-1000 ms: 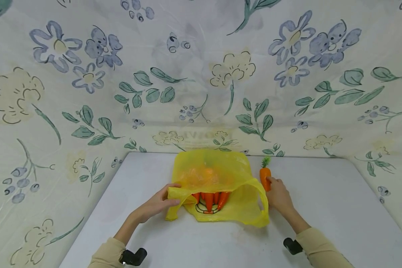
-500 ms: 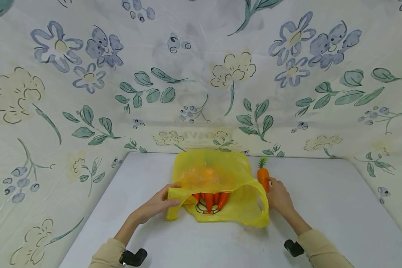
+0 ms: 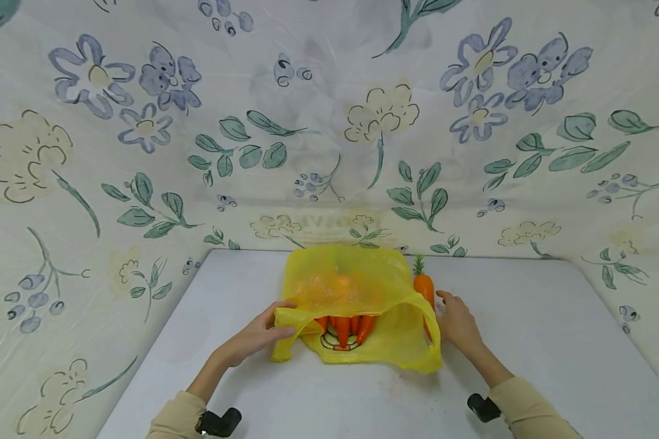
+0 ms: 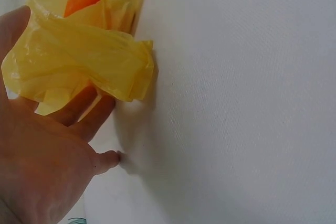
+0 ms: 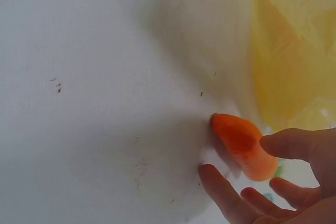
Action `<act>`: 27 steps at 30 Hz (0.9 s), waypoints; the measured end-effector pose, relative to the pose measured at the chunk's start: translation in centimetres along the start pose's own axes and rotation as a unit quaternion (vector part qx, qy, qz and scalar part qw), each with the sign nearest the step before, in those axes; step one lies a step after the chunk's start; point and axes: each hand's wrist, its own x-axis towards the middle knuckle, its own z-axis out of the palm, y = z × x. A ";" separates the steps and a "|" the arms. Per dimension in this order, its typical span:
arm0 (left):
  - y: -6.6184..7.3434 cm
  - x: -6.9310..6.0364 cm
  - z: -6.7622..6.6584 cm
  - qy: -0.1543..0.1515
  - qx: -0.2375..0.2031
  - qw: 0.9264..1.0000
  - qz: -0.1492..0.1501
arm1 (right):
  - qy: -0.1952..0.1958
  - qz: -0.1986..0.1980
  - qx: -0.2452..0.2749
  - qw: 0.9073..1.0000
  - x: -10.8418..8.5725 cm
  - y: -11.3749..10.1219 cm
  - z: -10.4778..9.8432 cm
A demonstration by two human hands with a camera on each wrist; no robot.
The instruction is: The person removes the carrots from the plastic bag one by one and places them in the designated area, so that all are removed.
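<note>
A yellow plastic bag (image 3: pixel 357 262) lies in the middle of the table, its mouth facing me. Several pointed orange carrots (image 3: pixel 343 329) show inside the opening. My left hand (image 3: pixel 258 334) pinches the bag's left handle; in the left wrist view the thumb is above the plastic (image 4: pixel 79 51) and fingers are beneath it. A carrot with a green top (image 3: pixel 424 285) lies against the bag's right side, its lower end partly behind the right handle. Beside it, my right hand (image 3: pixel 461 323) has its fingers spread. The right wrist view shows the thumb close to the carrot (image 5: pixel 241 145); contact is unclear.
The white table (image 3: pixel 538 329) extends left and right of the bag, with its far edge just behind it. A floral sheet (image 3: pixel 318 122) hangs behind and at the sides. Each wrist carries a black camera mount (image 3: pixel 219 422).
The loose carrot has shifted left from my right fingers to the bag's side, and those fingers have let it go. My left hand and the bag stay in place.
</note>
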 end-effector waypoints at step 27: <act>-0.6 0.0 0.1 0.005 -0.003 1.000 0.000 | -0.051 0.003 0.094 0.994 -1.4 -0.2 -3.2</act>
